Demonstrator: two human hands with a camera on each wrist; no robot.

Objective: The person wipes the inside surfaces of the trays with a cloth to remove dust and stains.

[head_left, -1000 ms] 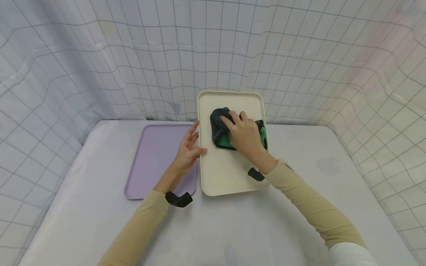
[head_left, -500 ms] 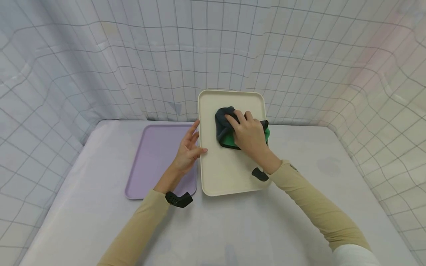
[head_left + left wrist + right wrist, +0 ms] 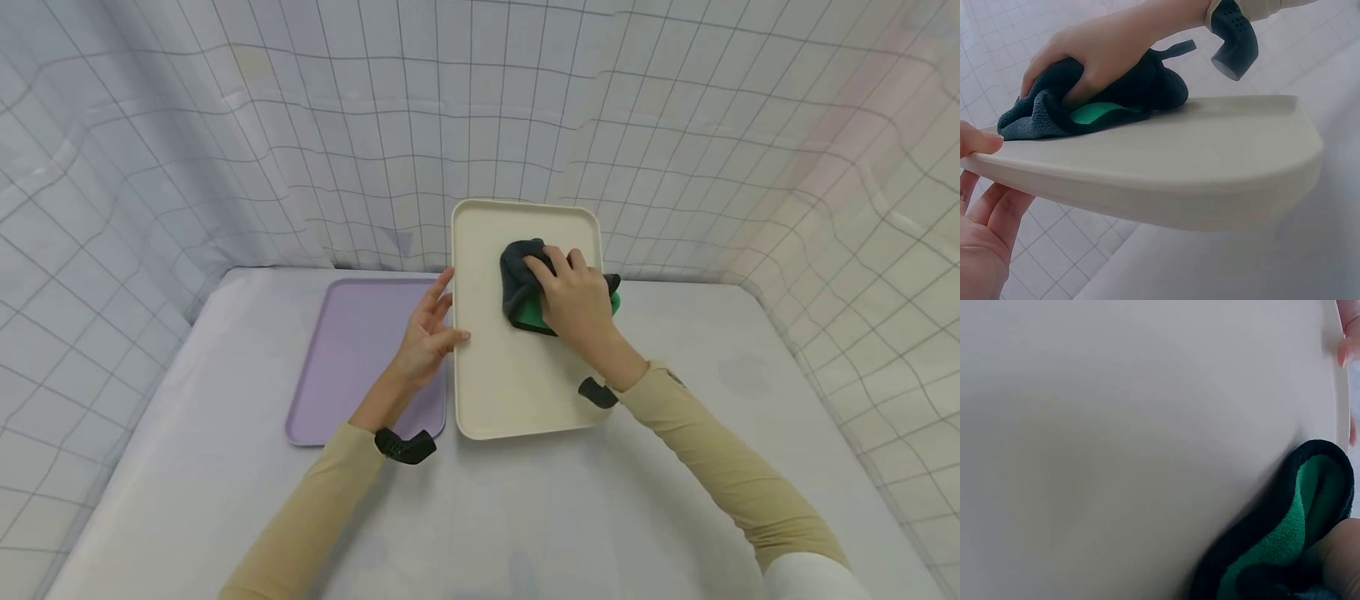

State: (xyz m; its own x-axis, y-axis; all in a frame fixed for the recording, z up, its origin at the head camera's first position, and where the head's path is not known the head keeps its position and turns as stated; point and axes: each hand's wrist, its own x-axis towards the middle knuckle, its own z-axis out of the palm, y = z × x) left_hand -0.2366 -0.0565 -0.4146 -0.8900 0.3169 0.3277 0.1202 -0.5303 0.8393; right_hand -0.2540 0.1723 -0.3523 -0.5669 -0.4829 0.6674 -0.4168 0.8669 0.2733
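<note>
A cream tray (image 3: 517, 383) is held up off the table. My left hand (image 3: 422, 346) grips its left rim, thumb over the edge and fingers beneath, as the left wrist view shows. On the tray's inner face lies a crumpled dark and green cloth (image 3: 519, 279). My right hand (image 3: 576, 302) grips it from above, fingers bent into the fabric. One corner of the cloth reaches past the tray's right rim. In the right wrist view the dark hem and green side of the cloth (image 3: 1279, 540) show against the tray surface (image 3: 1116, 437).
A lilac tray (image 3: 341, 358) lies flat on the white table (image 3: 225, 467), to the left and partly behind my left hand. White curtains with a grid pattern (image 3: 517, 100) surround the table at the back and sides.
My right hand has slid the cloth to the right across the cream tray, so its corner now passes the right rim. The left hand stays on the left rim, nearly still.
</note>
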